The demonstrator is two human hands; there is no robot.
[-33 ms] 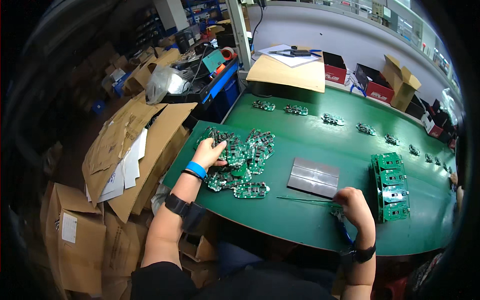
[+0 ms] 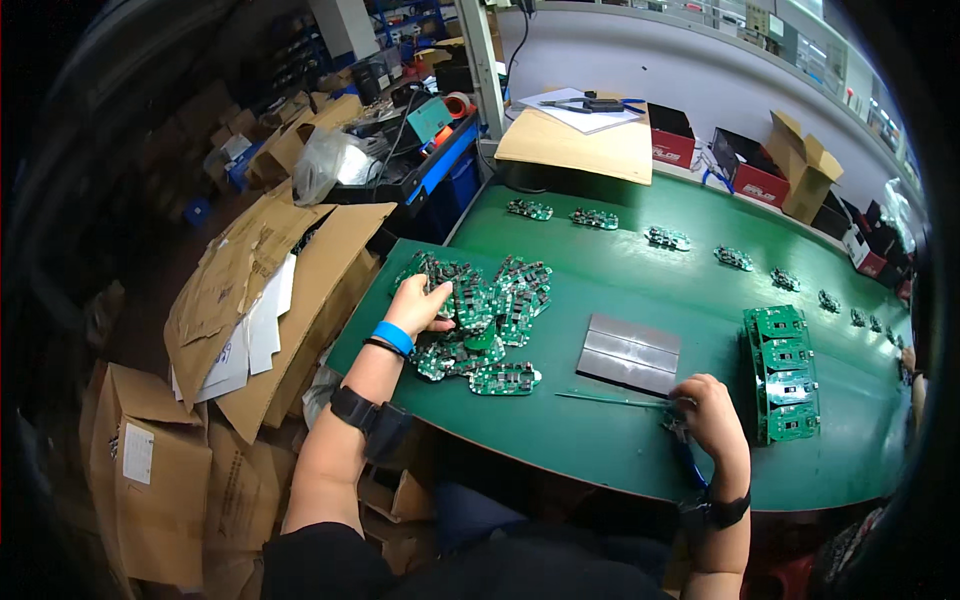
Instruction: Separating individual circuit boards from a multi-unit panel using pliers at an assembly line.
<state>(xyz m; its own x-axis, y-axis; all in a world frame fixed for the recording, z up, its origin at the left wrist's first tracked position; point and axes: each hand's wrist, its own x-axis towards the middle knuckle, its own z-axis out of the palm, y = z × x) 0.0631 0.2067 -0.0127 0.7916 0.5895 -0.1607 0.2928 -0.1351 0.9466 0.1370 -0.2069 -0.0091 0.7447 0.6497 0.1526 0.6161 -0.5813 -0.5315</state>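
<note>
Green bench mat mid-frame, cardboard boxes stacked left. Left hand pinches a board in the circuit board pile; right hand clamps blue-handled pliers.

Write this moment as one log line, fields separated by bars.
left hand: on pile of green circuit boards | right hand: grips blue-handled tool | grey pad: between hands | green table

green bench, circuit boards, grey pad
</note>
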